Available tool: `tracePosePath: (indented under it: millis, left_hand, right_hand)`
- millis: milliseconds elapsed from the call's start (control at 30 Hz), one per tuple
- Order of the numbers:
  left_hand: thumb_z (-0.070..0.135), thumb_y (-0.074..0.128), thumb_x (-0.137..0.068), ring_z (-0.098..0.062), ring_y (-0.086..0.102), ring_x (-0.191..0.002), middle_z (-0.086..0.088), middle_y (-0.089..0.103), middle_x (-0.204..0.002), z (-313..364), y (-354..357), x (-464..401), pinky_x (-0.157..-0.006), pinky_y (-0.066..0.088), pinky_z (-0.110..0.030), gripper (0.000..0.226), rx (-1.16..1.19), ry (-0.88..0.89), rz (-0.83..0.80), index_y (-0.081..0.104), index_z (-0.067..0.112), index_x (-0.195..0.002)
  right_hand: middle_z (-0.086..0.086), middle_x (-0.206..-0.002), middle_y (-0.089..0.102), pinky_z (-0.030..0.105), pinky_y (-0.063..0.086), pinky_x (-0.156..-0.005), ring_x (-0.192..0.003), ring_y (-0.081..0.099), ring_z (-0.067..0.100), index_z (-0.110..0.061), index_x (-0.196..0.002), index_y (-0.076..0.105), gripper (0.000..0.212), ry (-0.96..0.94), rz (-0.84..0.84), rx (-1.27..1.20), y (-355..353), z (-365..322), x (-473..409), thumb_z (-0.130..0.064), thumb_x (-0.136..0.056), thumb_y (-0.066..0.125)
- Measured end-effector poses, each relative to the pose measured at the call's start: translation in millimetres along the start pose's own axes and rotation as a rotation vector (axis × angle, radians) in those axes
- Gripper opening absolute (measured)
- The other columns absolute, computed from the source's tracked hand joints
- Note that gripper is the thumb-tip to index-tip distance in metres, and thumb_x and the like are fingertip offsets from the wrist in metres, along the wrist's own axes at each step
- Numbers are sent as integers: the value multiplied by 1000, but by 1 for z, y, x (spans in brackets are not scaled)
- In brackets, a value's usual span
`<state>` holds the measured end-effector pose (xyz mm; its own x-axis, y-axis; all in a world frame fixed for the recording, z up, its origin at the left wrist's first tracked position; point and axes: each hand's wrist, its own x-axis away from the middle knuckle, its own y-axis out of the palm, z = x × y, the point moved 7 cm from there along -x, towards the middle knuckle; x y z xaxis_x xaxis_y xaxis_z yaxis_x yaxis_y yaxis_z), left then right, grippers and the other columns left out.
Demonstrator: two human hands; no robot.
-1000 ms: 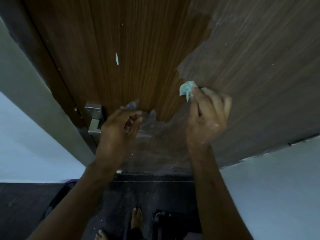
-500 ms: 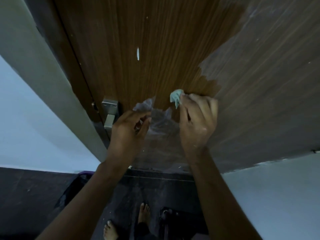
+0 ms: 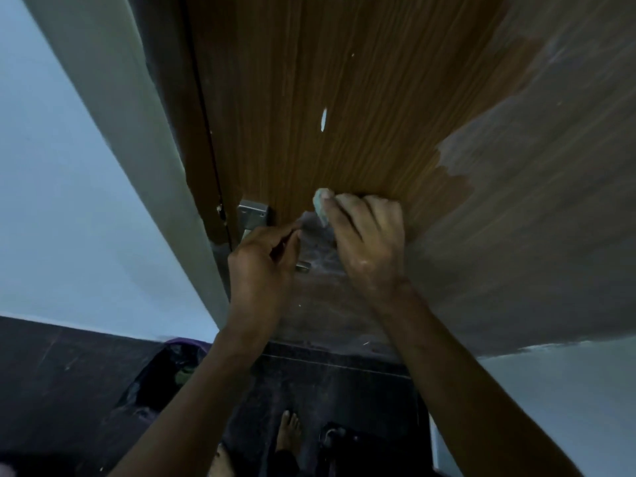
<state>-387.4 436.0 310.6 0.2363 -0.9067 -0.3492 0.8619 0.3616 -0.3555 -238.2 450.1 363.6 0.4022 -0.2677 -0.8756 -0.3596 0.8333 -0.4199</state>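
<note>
The clear protective film [image 3: 318,247] is partly off the wooden door [image 3: 344,115]. A loose flap of it stands out from the door between the two hands, beside the lever handle [image 3: 253,215]. The left hand [image 3: 265,266] pinches this flap between thumb and fingertips. The right hand [image 3: 368,242] has its fingers curled round a pale wad [image 3: 321,204] of peeled film, knuckles against the door.

By my judgement the job is about half done. The upper left of the door shows bare, warm wood grain, while the whole right side and the lower part remain dull and grey under film that is left to pull.

Around the door are a pale frame [image 3: 137,166], a light wall [image 3: 51,201], a dark floor [image 3: 51,373], a dark bag [image 3: 165,376] and a bare foot [image 3: 289,428].

No brand, label or writing can be read anywhere.
</note>
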Motion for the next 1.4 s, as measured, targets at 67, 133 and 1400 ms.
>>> tracePosePath:
  millis: [67, 133, 1400]
  left_hand:
    - [23, 66, -96, 14, 61, -90, 13, 68, -102, -5, -7, 1, -78, 43, 1, 24, -6, -16, 54, 74, 24, -118]
    - [22, 68, -95, 11, 62, -89, 10, 70, -101, -13, -12, 3, -79, 45, 0, 22, -10, -42, 91, 75, 23, -116]
    - [21, 67, -97, 7, 70, -84, 19, 77, -90, -106, 13, 71, -68, 50, -6, 12, 306, -609, 209, 79, 26, -97]
  right_hand:
    - [7, -104, 71, 41, 37, -70, -85, 58, 24, -8, -115, 71, 20, -148, -165, -19, 15, -20, 20, -12, -95, 66]
    - [6, -102, 73, 40, 37, -72, -87, 63, 25, -9, -107, 74, 19, -251, -317, -26, 23, -28, 44, -10, -98, 57]
    - [0, -97, 77, 20, 53, -55, -71, 68, 7, -25, -96, 79, 18, 1854, -309, -1465, 91, -58, 141, -12, -86, 70]
